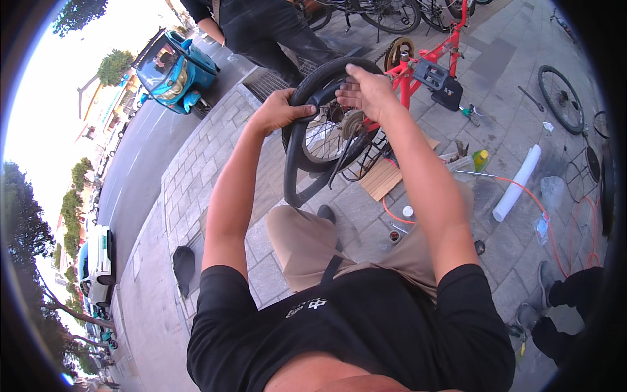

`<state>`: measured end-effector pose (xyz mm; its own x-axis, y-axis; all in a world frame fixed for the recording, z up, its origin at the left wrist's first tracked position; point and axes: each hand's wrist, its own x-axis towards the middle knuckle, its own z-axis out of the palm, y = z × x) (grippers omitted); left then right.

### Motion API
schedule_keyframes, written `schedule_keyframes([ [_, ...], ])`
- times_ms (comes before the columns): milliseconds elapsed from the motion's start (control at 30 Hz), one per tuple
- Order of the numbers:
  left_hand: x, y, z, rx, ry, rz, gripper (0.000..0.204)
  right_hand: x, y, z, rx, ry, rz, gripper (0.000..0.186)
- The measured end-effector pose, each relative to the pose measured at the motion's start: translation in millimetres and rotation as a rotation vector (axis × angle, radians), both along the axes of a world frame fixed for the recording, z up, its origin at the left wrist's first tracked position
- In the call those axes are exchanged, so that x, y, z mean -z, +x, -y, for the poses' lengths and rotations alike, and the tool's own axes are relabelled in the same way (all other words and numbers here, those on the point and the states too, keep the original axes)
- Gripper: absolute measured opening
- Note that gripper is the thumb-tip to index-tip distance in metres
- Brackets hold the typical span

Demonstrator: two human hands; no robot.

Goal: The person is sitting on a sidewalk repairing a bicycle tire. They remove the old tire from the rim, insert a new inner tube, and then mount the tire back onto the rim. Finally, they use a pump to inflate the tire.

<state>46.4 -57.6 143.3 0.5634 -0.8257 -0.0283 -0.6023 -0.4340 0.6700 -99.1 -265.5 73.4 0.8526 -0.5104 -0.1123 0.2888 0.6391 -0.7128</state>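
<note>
The wheel of a red bicycle (pixel 406 83) stands in front of me, with its black tyre (pixel 320 73) curving over the top. A black inner tube (pixel 295 160) hangs in a loose loop outside the rim. My left hand (pixel 279 112) is closed on the tube at the wheel's upper left, with the thumb pressed over it. My right hand (pixel 371 93) lies at the top of the wheel, fingers stretched out and thumb against the tyre. Below it the hub and sprocket (pixel 353 123) show. Part of the rim is hidden by the tube and my hands.
A person in dark trousers (pixel 264 36) stands just beyond the wheel. Cardboard (pixel 385 179), a yellow bottle (pixel 480 159), a white roll (pixel 517 183) and an orange hose (pixel 555 245) lie to the right. Another wheel (pixel 560 99) is farther off. Someone's shoes (pixel 545 284) are at lower right.
</note>
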Motion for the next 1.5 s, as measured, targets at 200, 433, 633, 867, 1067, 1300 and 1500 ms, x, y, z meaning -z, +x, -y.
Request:
schedule_keyframes([
  [200, 5, -18, 12, -0.083, -0.043, 0.055, 0.043, -9, 36, 27, -0.086, -0.013, -0.210, 0.053],
  [433, 11, -37, 6, -0.149, -0.027, 0.287, 0.047, -10, 41, 26, -0.001, -0.015, -0.273, 0.041],
  [633, 17, -39, 1, -0.193, -0.011, 0.340, 0.050, -7, 51, 13, 0.044, 0.166, -0.147, 0.035],
  [867, 44, -39, -17, -0.280, -0.013, 0.378, 0.060, 3, 58, -17, 0.111, 0.243, -0.050, 0.034],
  [1067, 69, -31, -40, -0.156, -0.239, 0.154, 0.056, 8, 56, -27, 0.102, 0.166, -0.007, 0.035],
  [1300, 87, -2, -79, -0.064, -0.203, -0.062, 0.052, 10, 44, -45, 0.072, 0.006, -0.003, 0.035],
  [1500, 93, 17, -72, -0.083, -0.285, -0.095, 0.042, 37, -11, -73, 0.022, -0.379, -0.060, 0.032],
])
